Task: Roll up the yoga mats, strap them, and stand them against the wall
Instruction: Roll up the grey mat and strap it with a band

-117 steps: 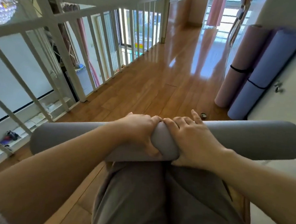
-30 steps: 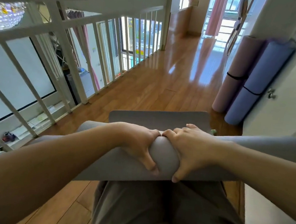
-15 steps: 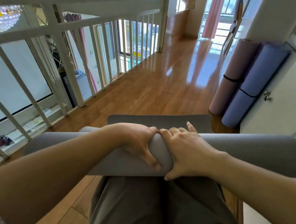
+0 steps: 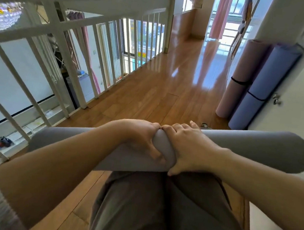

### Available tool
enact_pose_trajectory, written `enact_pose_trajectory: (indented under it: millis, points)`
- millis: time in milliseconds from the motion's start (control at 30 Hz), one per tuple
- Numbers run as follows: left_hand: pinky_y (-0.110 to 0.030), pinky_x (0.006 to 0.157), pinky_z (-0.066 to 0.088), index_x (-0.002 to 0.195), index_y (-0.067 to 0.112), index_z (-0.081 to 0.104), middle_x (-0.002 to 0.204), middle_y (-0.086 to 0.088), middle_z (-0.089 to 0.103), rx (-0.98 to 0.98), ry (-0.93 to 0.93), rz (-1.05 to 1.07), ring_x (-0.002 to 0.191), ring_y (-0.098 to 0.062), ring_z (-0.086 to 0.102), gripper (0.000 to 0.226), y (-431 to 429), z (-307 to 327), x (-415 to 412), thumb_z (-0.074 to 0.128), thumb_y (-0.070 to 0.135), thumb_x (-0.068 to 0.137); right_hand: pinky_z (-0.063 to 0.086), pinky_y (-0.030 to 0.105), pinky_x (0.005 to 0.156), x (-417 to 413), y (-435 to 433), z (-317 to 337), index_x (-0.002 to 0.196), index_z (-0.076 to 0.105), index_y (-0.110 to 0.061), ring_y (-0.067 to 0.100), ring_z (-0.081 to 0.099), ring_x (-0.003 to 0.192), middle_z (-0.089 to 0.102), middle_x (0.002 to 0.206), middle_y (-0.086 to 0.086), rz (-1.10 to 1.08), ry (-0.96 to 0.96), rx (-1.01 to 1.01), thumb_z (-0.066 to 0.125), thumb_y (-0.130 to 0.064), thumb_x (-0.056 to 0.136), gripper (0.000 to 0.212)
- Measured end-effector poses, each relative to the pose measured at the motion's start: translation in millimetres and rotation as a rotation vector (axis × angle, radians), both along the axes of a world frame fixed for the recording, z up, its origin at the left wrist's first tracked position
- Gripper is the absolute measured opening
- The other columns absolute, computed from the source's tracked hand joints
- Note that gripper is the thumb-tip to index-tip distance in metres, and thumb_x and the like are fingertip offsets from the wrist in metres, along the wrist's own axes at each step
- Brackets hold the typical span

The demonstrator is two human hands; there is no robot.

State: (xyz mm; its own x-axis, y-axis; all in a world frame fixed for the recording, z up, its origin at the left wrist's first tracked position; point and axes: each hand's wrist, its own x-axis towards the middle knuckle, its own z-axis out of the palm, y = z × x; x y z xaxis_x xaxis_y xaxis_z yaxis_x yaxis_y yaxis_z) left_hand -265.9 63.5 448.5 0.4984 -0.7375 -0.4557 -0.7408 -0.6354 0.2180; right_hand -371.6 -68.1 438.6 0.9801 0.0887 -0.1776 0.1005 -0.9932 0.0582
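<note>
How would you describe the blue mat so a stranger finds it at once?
Find the white cabinet on the right. Two rolled mats stand beside it, each with a black strap. The blue mat is nearer the cabinet than the pink mat.

A: We see a white railing (image 4: 67, 64) on the left and a glossy wooden floor (image 4: 149, 96) running ahead.
B: On the right we've got a white cabinet (image 4: 297, 103) with a metal latch (image 4: 276, 100) on its door. Pink curtain (image 4: 219, 15) at the far window, chandelier (image 4: 2, 17) beyond the railing.
</note>
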Motion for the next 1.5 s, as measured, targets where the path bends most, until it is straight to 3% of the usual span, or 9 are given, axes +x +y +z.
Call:
enact_pose_trajectory:
  millis: [167,533,667,833,933,1067,1167,1333,1500]
  points:
    - [-0.061,0.111,0.016,0.149,0.022,0.013,0.143,-0.002,0.039,-0.072,-0.44,-0.038,0.13,-0.026,0.039,0.111,12,-23,-29,0.066,0.072,0.065,0.041,0.039,0.101,24,-14,6,0.14,0.033,-0.023,0.017,0.05,0.116,0.051,0.13,-0.003,0.013,0.095,0.027,0.079,-0.07,0.052,0.11]
    - [-0.046,0.108,0.03,0.141,0.027,0.028,0.123,0.008,0.053,-0.179,-0.495,-0.13,0.112,-0.016,0.053,0.107,40,0,-65,0.048,0.091,0.057,0.046,0.035,0.094,-15,2,33,0.13,0.039,-0.026,0.01,0.055,0.101,0.056,0.113,-0.01,0.117,0.126,-0.005,0.073,-0.075,0.051,0.099]
    - [-0.044,0.109,0.03,0.142,0.023,0.028,0.128,0.002,0.051,-0.119,-0.385,-0.109,0.116,-0.02,0.05,0.106,33,-17,-65,0.057,0.084,0.06,0.038,0.037,0.105,-25,5,13,0.143,0.027,-0.029,0.012,0.048,0.117,0.049,0.132,-0.008,0.05,0.163,0.056,0.074,-0.072,0.055,0.109]
    - [-0.038,0.103,0.037,0.142,0.027,0.028,0.131,0.002,0.047,-0.021,-0.174,-0.1,0.118,-0.02,0.047,0.103,24,-5,-42,0.07,0.073,0.061,0.011,0.052,0.118,-44,0,10,0.151,-0.001,-0.023,0.019,0.032,0.135,0.03,0.149,-0.001,0.03,0.115,-0.11,0.07,-0.07,0.064,0.122]
    - [-0.039,0.104,0.037,0.143,0.032,0.026,0.133,0.005,0.043,-0.011,-0.039,-0.043,0.122,-0.019,0.043,0.101,22,0,-32,0.071,0.072,0.062,0.025,0.045,0.114,-35,0,10,0.147,0.014,-0.025,0.019,0.039,0.128,0.038,0.141,-0.002,-0.007,0.125,-0.037,0.075,-0.068,0.059,0.115]
    - [-0.054,0.113,0.021,0.151,0.026,0.009,0.144,0.0,0.034,-0.053,-0.323,-0.07,0.131,-0.023,0.036,0.111,25,-13,-52,0.061,0.076,0.067,0.037,0.035,0.106,-10,-12,20,0.144,0.023,-0.03,0.015,0.043,0.123,0.044,0.135,-0.006,-0.034,0.23,0.074,0.083,-0.062,0.054,0.113]
    - [-0.05,0.111,0.027,0.148,0.026,0.013,0.139,0.0,0.041,-0.125,-0.406,-0.081,0.125,-0.023,0.042,0.112,25,-22,-54,0.06,0.08,0.062,0.036,0.037,0.107,1,-17,20,0.144,0.024,-0.032,0.016,0.044,0.124,0.045,0.134,-0.007,-0.036,0.272,0.099,0.084,-0.061,0.052,0.113]
    - [-0.031,0.099,0.037,0.145,0.029,0.024,0.134,0.003,0.046,-0.111,-0.165,-0.043,0.122,-0.019,0.045,0.105,13,-10,-21,0.072,0.07,0.062,0.015,0.052,0.117,-18,-6,-3,0.151,0.003,-0.023,0.021,0.032,0.135,0.031,0.147,-0.001,-0.011,0.014,-0.096,0.074,-0.069,0.058,0.126]
    - [-0.036,0.103,0.039,0.144,0.034,0.027,0.136,0.009,0.047,-0.08,0.028,-0.001,0.123,-0.015,0.046,0.101,4,-2,2,0.074,0.069,0.061,0.035,0.044,0.107,-2,-16,2,0.145,0.02,-0.025,0.02,0.043,0.124,0.044,0.136,-0.001,-0.012,0.009,0.014,0.077,-0.071,0.051,0.119]
